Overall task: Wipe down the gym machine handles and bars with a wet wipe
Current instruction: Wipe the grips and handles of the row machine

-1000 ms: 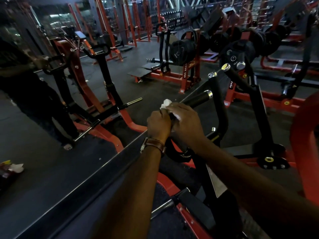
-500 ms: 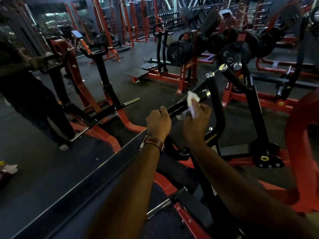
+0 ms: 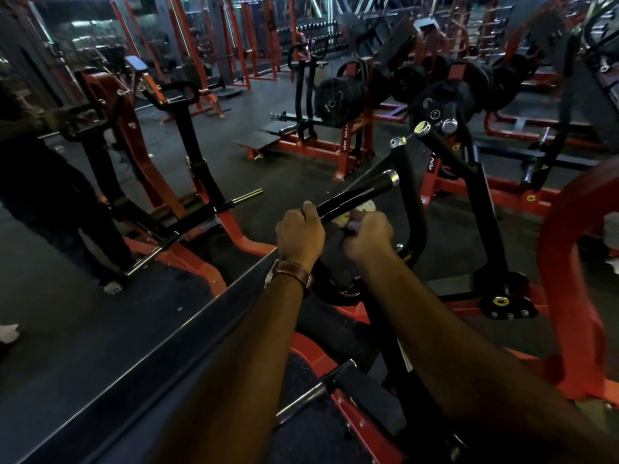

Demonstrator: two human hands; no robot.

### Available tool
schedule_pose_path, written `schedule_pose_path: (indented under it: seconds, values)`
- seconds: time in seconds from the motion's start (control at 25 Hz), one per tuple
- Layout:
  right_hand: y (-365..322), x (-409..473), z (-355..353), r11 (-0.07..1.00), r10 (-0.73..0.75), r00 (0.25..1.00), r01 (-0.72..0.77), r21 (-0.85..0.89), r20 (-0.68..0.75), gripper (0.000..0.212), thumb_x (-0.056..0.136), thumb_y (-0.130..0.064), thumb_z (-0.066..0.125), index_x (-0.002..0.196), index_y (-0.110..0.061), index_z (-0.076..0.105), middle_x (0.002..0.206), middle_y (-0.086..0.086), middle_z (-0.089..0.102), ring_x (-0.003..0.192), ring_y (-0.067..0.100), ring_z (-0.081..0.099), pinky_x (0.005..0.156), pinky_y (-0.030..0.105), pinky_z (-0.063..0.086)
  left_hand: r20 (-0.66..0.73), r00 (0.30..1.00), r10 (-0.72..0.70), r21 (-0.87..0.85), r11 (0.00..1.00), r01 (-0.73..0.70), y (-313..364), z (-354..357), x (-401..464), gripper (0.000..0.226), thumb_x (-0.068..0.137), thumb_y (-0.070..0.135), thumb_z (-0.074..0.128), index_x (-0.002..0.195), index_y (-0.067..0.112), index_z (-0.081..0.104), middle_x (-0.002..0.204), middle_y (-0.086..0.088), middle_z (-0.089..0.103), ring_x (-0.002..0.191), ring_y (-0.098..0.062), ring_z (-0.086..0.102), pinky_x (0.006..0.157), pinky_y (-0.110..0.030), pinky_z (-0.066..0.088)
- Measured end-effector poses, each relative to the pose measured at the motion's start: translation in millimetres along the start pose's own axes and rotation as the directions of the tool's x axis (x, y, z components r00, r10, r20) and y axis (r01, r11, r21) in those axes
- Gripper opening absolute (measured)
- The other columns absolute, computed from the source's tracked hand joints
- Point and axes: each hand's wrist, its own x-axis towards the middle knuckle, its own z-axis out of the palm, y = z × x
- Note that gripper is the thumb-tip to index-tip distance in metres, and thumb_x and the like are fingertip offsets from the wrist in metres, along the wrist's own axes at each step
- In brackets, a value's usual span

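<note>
Black and glossy, the handle [image 3: 355, 194] ran up from frame centre. The left hand [image 3: 299, 234] gripped its lower end; the right hand [image 3: 368, 234] clutched the wet wipe [image 3: 363, 209] beneath it. Best wrap the wipe fully round and stroke toward the chrome cap [image 3: 392, 177].

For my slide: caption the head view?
Left hand steadies the black handle while right hand wipes it.

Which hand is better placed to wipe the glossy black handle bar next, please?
Right: the right hand already pinches the crumpled white wet wipe against the bar, while the left hand grips it.
</note>
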Motion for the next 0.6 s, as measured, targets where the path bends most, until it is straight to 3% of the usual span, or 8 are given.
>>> schedule_pose_path:
  seconds: [0.08,0.16,0.24,0.36,0.44,0.48,0.52,0.6]
  values:
    - [13.2,-10.1,-3.0,0.992,0.079,0.992,-0.088,0.089,0.103,0.022,0.093,0.001,0.044,0.094,-0.001,0.067,0.071,0.011,0.062,0.057,0.022,0.061,0.048,0.026,0.049,0.005,1.0,-0.005,-0.015,1.0,0.005,-1.1,0.9,0.6,0.051,0.105,0.034,0.037,0.072,0.005,0.063,0.07,-0.004,0.057,0.067,-0.017,0.052,0.058,-0.028,0.027]
    - [18.7,-11.0,-8.5,0.992,0.081,0.982,-0.097,0.082,0.173,0.022,0.094,-0.001,0.046,0.081,-0.003,0.064,0.067,0.012,0.063,0.054,0.023,0.062,0.05,0.029,0.051,0.017,1.0,-0.006,-0.043,0.999,0.006,-3.4,0.6,2.4,0.053,0.105,0.035,0.038,0.065,0.008,0.059,0.065,-0.006,0.06,0.063,-0.017,0.057,0.06,-0.031,0.037]
    - [1.1,8.5,-11.7,0.978,0.083,0.989,-0.104,0.178,0.124,0.018,0.093,0.004,0.047,0.084,0.001,0.061,0.064,0.014,0.06,0.055,0.023,0.062,0.047,0.028,0.054,0.021,1.0,0.004,-0.078,0.997,-0.002,-5.2,1.1,4.4,0.056,0.103,0.036,0.037,0.062,0.006,0.059,0.067,-0.013,0.066,0.067,-0.028,0.065,0.066,-0.037,0.051]
    - [-6.3,10.3,-11.2,0.977,-0.041,0.999,0.033,0.212,0.033,0.017,0.093,0.005,0.053,0.079,-0.002,0.061,0.056,0.008,0.058,0.05,0.015,0.057,0.046,0.02,0.05,0.026,1.0,0.015,-0.036,0.999,-0.014,-5.9,3.3,4.2,0.057,0.104,0.04,0.036,0.067,0.005,0.061,0.074,-0.014,0.069,0.077,-0.033,0.068,0.069,-0.039,0.052]
    - [15.0,-5.4,-15.3,0.954,-0.298,0.953,0.299,-0.009,0.053,0.016,0.094,-0.006,0.059,0.079,-0.004,0.066,0.066,0.008,0.067,0.06,0.018,0.066,0.059,0.027,0.055,0.02,0.996,0.088,0.085,0.992,-0.09,-5.2,3.7,1.7,0.059,0.103,0.052,0.034,0.077,0.01,0.065,0.08,-0.01,0.069,0.083,-0.03,0.067,0.068,-0.035,0.048]
    - [23.0,-9.9,-19.3,0.85,-0.496,0.865,0.501,-0.161,0.073,0.013,0.094,-0.011,0.062,0.085,-0.004,0.069,0.077,0.008,0.071,0.069,0.019,0.069,0.065,0.029,0.058,0.017,0.988,0.153,0.144,0.978,-0.153,-5.5,3.3,-0.3,0.06,0.101,0.059,0.033,0.085,0.013,0.067,0.083,-0.009,0.07,0.083,-0.029,0.067,0.069,-0.035,0.05]
    - [28.1,-8.4,-24.4,0.643,-0.69,0.708,0.694,-0.323,0.149,0.012,0.094,-0.014,0.063,0.093,-0.004,0.07,0.087,0.008,0.07,0.077,0.019,0.069,0.07,0.029,0.058,0.021,0.977,0.211,0.182,0.96,-0.211,-7.5,3.2,-2.0,0.059,0.099,0.063,0.033,0.09,0.016,0.067,0.084,-0.008,0.071,0.082,-0.028,0.068,0.07,-0.037,0.053]
    - [28.3,3.0,-26.3,0.195,-0.796,0.415,0.865,-0.462,0.441,0.02,0.096,-0.018,0.058,0.109,-0.005,0.066,0.102,0.006,0.062,0.09,0.018,0.063,0.075,0.029,0.054,0.021,0.961,0.277,0.189,0.943,-0.276,-9.7,2.6,-4.2,0.051,0.1,0.058,0.037,0.095,0.015,0.064,0.084,-0.009,0.071,0.078,-0.029,0.067,0.069,-0.041,0.055]
